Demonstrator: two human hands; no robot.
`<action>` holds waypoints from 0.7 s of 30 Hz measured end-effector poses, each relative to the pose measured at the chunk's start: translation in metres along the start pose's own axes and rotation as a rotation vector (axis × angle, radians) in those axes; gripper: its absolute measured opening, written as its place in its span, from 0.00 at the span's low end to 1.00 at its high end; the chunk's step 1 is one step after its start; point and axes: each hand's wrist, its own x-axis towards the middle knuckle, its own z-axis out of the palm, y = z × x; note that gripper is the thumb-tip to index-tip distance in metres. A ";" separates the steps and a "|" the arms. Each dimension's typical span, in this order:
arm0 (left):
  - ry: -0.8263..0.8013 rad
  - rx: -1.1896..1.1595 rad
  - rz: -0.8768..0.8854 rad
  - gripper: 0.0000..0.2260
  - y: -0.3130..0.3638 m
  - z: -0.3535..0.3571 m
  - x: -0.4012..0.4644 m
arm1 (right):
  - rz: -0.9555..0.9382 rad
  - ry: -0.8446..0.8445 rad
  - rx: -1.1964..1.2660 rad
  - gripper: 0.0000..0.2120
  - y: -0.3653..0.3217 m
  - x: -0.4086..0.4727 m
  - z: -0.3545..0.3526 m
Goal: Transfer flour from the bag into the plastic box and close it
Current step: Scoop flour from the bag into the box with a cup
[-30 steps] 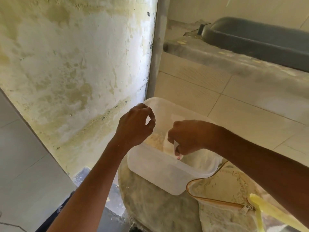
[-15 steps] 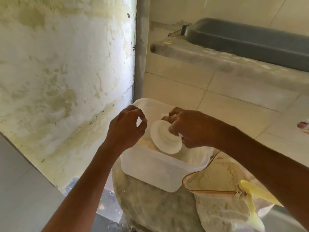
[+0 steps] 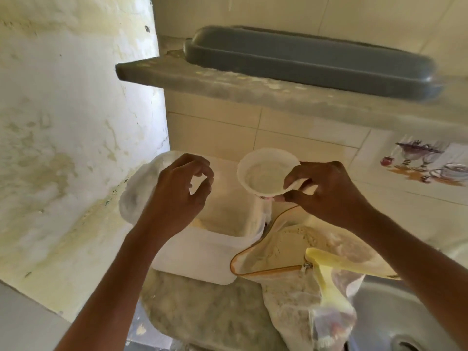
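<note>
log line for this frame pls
right hand grips small white cup, empty, above plastic box | left hand curled, holds nothing | flour bag open beside box

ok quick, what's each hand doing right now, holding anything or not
Left hand: fingers curled above the plastic box, holding nothing visible.
Right hand: pinching the rim of a small white bowl.
</note>
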 end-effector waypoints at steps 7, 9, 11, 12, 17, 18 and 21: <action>-0.155 0.030 0.143 0.04 0.065 0.063 -0.002 | 0.120 0.005 0.071 0.12 0.031 -0.073 -0.046; -0.212 0.093 0.176 0.04 0.081 0.077 -0.002 | 0.196 -0.075 0.120 0.02 0.037 -0.097 -0.054; -0.293 0.177 0.215 0.03 0.095 0.089 0.001 | 0.254 -0.109 0.141 0.07 0.041 -0.117 -0.059; -0.343 0.196 0.229 0.03 0.101 0.093 0.003 | 0.270 -0.130 0.163 0.09 0.042 -0.125 -0.060; -0.561 0.445 0.232 0.09 0.121 0.118 0.016 | 0.247 -0.238 0.199 0.05 0.049 -0.159 -0.058; -0.597 0.501 0.219 0.15 0.122 0.125 0.020 | 0.257 -0.246 0.199 0.04 0.054 -0.163 -0.055; -0.657 0.534 0.176 0.21 0.129 0.143 0.030 | 0.261 -0.220 0.194 0.01 0.068 -0.174 -0.052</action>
